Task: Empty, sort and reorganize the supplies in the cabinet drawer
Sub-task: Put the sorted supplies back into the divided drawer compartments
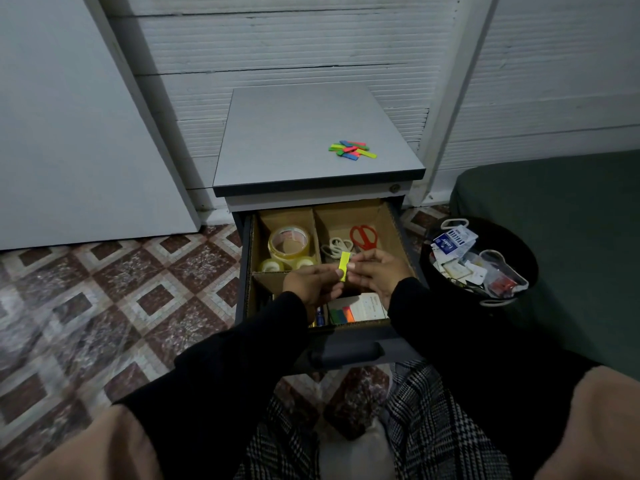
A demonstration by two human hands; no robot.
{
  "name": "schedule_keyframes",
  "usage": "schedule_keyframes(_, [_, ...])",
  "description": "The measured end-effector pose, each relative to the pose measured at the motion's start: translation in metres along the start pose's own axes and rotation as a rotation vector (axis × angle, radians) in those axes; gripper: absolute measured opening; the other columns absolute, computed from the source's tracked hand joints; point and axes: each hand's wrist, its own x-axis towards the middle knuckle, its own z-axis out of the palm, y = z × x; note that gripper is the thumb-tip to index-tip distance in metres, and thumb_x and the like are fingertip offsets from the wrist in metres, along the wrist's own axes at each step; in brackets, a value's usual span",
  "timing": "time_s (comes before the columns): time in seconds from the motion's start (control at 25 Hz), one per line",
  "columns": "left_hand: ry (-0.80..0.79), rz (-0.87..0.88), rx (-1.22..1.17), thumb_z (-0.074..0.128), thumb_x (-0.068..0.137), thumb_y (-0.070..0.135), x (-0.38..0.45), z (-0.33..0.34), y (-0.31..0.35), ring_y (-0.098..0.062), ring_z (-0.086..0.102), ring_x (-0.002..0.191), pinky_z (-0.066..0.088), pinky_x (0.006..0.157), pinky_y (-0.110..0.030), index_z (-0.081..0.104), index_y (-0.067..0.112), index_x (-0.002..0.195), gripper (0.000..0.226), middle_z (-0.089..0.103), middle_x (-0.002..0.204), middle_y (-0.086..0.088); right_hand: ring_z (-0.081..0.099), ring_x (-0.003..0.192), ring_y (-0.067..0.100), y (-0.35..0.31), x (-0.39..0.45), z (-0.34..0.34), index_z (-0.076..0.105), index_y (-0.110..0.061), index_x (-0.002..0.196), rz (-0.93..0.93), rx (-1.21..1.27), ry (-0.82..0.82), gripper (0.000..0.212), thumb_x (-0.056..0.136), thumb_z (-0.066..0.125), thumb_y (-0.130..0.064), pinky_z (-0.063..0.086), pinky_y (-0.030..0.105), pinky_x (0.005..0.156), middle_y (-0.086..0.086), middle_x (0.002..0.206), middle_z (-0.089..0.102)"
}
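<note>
A grey cabinet's top drawer (401,233) stands pulled out, split by cardboard dividers. Over its middle, my left hand (311,282) and my right hand (375,270) both pinch a yellow sticky-flag pad (343,266), held upright between the fingertips. Clear tape rolls (289,244) fill the back left compartment. Red-handled scissors (363,235) and white-handled scissors (336,247) lie in the back right one. A sheet of coloured flags with a white card (353,311) lies in the front right compartment, partly under my right wrist. A loose heap of coloured flag pads (352,149) sits on the cabinet top (294,133).
A black bin (519,258) full of paper scraps and plastic packets stands right of the drawer, against a dark green surface (571,220). Patterned floor tiles (104,289) spread to the left. A white panel leans on the wall at left.
</note>
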Motion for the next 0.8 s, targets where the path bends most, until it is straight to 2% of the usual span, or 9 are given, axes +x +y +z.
schedule_keyframes(0.08, [0.006,-0.005,-0.035,0.059,0.088,0.0,0.003,0.003,-0.002,-0.011,0.062,0.064,0.054,0.057,-0.015,0.065,0.008,0.083,0.011,0.068,0.057,0.001,0.061,0.072,0.018,0.001,0.001,-0.001,0.053,-0.005,0.073,-0.008,0.014,0.001,0.021,0.084,0.058,0.012,0.055,0.017,0.059,0.008,0.085,0.06])
schedule_keyframes(0.28, [0.008,0.009,-0.024,0.059,0.088,0.0,0.004,0.01,-0.005,-0.013,0.06,0.067,0.053,0.056,-0.014,0.064,-0.001,0.104,0.016,0.064,0.076,-0.007,0.058,0.067,0.015,0.002,0.007,-0.002,0.053,-0.008,0.07,-0.004,-0.095,0.055,0.023,0.082,0.062,0.009,0.051,0.012,0.048,0.007,0.08,0.06])
schedule_keyframes(0.4, [0.071,0.074,0.051,0.063,0.087,0.006,0.004,0.006,-0.005,-0.012,0.057,0.066,0.052,0.053,-0.015,0.063,0.005,0.096,0.009,0.062,0.075,-0.005,0.06,0.052,0.012,0.004,0.016,-0.009,0.048,-0.007,0.067,0.046,-0.196,0.061,0.028,0.083,0.059,0.012,0.049,0.013,0.042,0.006,0.075,0.056])
schedule_keyframes(0.48, [0.116,0.114,0.081,0.063,0.088,0.009,0.006,-0.003,-0.004,-0.013,0.056,0.064,0.051,0.053,-0.017,0.062,0.008,0.087,0.001,0.061,0.076,-0.005,0.058,0.04,0.006,0.013,0.021,-0.014,0.046,-0.006,0.067,0.09,-0.38,0.051,0.029,0.085,0.054,0.015,0.05,0.017,0.039,0.008,0.07,0.054])
schedule_keyframes(0.52, [0.136,0.122,0.085,0.062,0.088,0.009,0.008,-0.009,-0.004,-0.013,0.055,0.064,0.051,0.053,-0.018,0.06,0.01,0.084,0.005,0.06,0.076,-0.006,0.059,0.042,0.009,0.019,0.025,-0.016,0.047,-0.006,0.065,0.11,-0.498,0.068,0.03,0.086,0.052,0.015,0.051,0.021,0.041,0.009,0.069,0.055])
schedule_keyframes(0.64, [0.177,0.112,0.045,0.058,0.091,0.008,0.012,-0.026,-0.002,-0.014,0.056,0.064,0.051,0.051,-0.016,0.059,0.01,0.084,0.007,0.06,0.076,-0.006,0.064,0.071,0.029,0.037,0.04,-0.02,0.049,-0.01,0.059,0.141,-0.8,0.132,0.033,0.086,0.052,0.01,0.056,0.034,0.057,0.016,0.074,0.061])
schedule_keyframes(0.72, [0.174,0.107,0.031,0.058,0.091,0.008,0.014,-0.034,-0.003,-0.014,0.057,0.065,0.052,0.054,-0.019,0.06,0.01,0.084,0.007,0.061,0.079,-0.006,0.064,0.09,0.032,0.044,0.048,-0.022,0.047,-0.017,0.06,0.13,-0.987,0.076,0.031,0.084,0.057,0.0,0.056,0.041,0.08,0.021,0.095,0.066])
schedule_keyframes(0.8, [0.167,0.112,0.035,0.058,0.091,0.007,0.017,-0.038,-0.004,-0.015,0.057,0.065,0.053,0.056,-0.02,0.061,0.01,0.084,0.008,0.062,0.081,-0.007,0.061,0.092,0.028,0.05,0.054,-0.024,0.043,-0.023,0.061,0.135,-1.074,0.047,0.031,0.084,0.06,-0.008,0.053,0.041,0.09,0.019,0.102,0.064])
